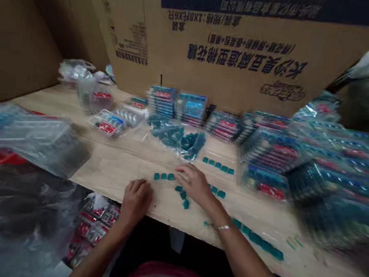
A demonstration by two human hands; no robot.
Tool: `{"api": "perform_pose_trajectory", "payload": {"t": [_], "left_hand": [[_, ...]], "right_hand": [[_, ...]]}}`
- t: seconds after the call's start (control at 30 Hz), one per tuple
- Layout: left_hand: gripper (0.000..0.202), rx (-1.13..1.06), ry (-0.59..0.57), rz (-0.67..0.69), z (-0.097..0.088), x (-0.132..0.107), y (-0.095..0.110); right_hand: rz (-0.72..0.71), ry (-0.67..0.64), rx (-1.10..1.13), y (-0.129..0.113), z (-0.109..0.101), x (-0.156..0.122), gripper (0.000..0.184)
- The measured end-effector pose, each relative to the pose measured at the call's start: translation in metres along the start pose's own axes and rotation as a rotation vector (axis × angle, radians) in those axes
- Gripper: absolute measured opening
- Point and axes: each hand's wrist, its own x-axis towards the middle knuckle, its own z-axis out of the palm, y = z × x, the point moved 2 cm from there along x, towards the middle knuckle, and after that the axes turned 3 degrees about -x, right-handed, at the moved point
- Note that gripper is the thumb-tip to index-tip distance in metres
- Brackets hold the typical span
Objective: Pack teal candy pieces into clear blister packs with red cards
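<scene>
Head view: small teal pieces lie just beside the right hand.

From here the blister packs heaped at far right blur and run off the right edge, their print too small for me to read, while the right hand covers some of the small teal pieces, and the clear plastic bag at near left blurs past the frame.

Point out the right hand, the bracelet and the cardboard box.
Right hand [193, 184], head view, back of the hand.
Bracelet [221, 227], head view, middle of the band.
Cardboard box [248, 60], head view, printed side.
</scene>
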Motion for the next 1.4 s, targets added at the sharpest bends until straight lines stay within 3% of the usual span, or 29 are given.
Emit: {"api": "perform_pose_trajectory", "payload": {"t": [0.13,0.27,0.33,0.43,0.67,0.83,0.93,1.0,1.07,1.13,1.17,1.23,1.33,1.4], "left_hand": [[0.019,-0.232,-0.110,0.172,0.015,0.006,0.028],[0.026,-0.184,-0.345,0.216,0.043,0.022,0.054],[0.023,-0.164,-0.364,0.136,0.049,0.026,0.056],[0.022,-0.230,-0.278,-0.010,0.045,0.024,0.050],[0.012,-0.034,-0.340,0.044,0.028,0.025,0.058],[0.009,0.024,-0.442,0.026,0.032,0.044,0.063],[0.010,-0.343,-0.398,-0.181,0.034,0.046,0.064],[0.007,-0.811,-0.372,-0.495,0.032,0.039,0.064],[0.019,-1.282,-0.415,-0.834,0.028,0.028,0.065],[0.031,-1.532,-0.467,-1.041,0.018,0.016,0.063],[0.033,-1.535,-0.461,-1.059,0.012,0.012,0.059],[0.031,-1.287,-0.348,-0.954,-0.002,0.004,0.043],[0.021,-0.617,-0.169,-0.605,-0.018,-0.006,0.017],[0.021,-0.289,-0.174,-0.384,-0.018,-0.013,0.007]], "right_hand": [[0.169,-0.046,-0.076,0.009,-0.018,-0.060,0.011],[0.175,-0.140,-0.131,-0.001,-0.003,-0.090,0.010],[0.171,-0.112,-0.143,-0.006,0.002,-0.092,0.011],[0.156,-0.051,-0.105,-0.009,0.001,-0.084,0.013],[0.100,-0.040,-0.120,-0.009,0.005,-0.069,0.015],[0.148,0.007,-0.079,-0.002,-0.003,-0.075,0.015],[0.185,0.087,0.042,-0.003,-0.009,-0.077,0.012],[0.222,0.143,0.202,-0.007,-0.008,-0.077,0.009],[0.265,0.148,0.373,-0.013,-0.002,-0.076,0.011],[0.301,0.100,0.487,-0.018,0.008,-0.075,0.012],[0.306,0.069,0.512,-0.021,0.013,-0.073,0.011],[0.280,0.010,0.491,-0.023,0.025,-0.063,0.010],[0.136,-0.050,0.305,-0.026,0.042,-0.033,0.013],[-0.007,-0.117,0.125,-0.029,0.056,-0.007,0.017]]}}
